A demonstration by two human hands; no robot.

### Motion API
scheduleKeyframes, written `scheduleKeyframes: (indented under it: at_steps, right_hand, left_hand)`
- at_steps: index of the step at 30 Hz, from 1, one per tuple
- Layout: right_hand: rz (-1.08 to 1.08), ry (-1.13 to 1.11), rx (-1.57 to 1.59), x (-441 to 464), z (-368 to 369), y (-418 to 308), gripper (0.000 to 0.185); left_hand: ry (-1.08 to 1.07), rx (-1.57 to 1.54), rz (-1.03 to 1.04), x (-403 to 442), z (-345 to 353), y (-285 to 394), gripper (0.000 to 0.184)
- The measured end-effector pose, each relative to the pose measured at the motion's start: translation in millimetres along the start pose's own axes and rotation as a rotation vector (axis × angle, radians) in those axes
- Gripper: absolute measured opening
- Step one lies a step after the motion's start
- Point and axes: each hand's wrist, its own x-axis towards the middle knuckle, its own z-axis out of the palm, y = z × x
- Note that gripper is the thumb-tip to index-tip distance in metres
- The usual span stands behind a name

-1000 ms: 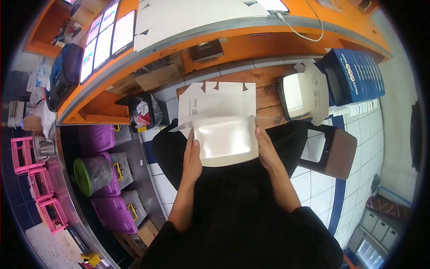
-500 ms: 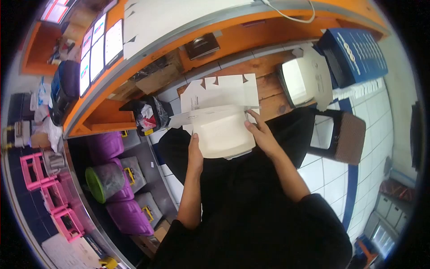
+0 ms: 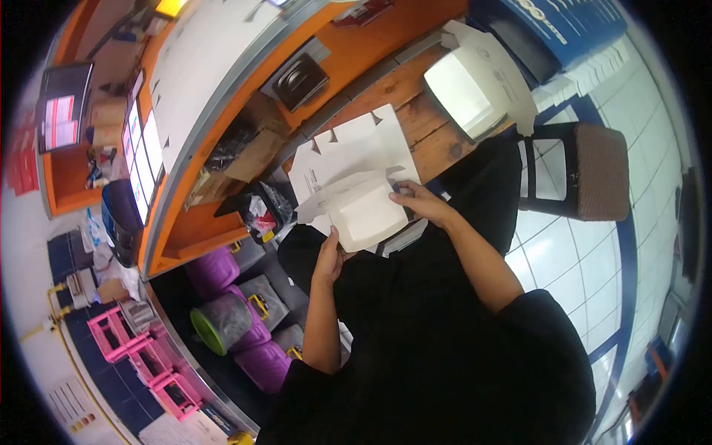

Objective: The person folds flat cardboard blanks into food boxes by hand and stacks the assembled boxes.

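Note:
Over my lap is a white cardboard takeaway box [image 3: 367, 221], folded into a tray with its lid panel standing up at the far side. My left hand [image 3: 328, 257] grips its near left side, thumb on the rim. At the upper right corner, my right hand [image 3: 424, 203] is closed on the edge. Behind the box lies a flat, unfolded white box blank [image 3: 363, 152] with notched edges. More pale cardboard shows under the held box, partly hidden by it. To the right, another folded box [image 3: 461, 90] sits open on the wooden bench [image 3: 415, 141].
A blue printed carton [image 3: 560, 37] stands at the upper right beside stacked white cardboard [image 3: 586, 78]. A woven brown stool [image 3: 602, 172] is on the tiled floor. An orange counter [image 3: 215, 148] runs along the left, with a small bin [image 3: 263, 211] below and purple containers [image 3: 215, 273] nearby.
My view has turned and tilted, so the surroundings shift. Both hands still hold the box, which now sits more tilted, and my right hand has moved to its upper corner.

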Motion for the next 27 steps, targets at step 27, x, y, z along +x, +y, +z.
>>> scheduleKeyframes:
  at_steps: [27]
  right_hand:
    - [-0.573, 0.843, 0.5, -71.1, -124.2, -32.7, 0.097]
  left_hand:
    - [0.034, -0.234, 0.112, 0.7, -17.5, -14.8, 0.072]
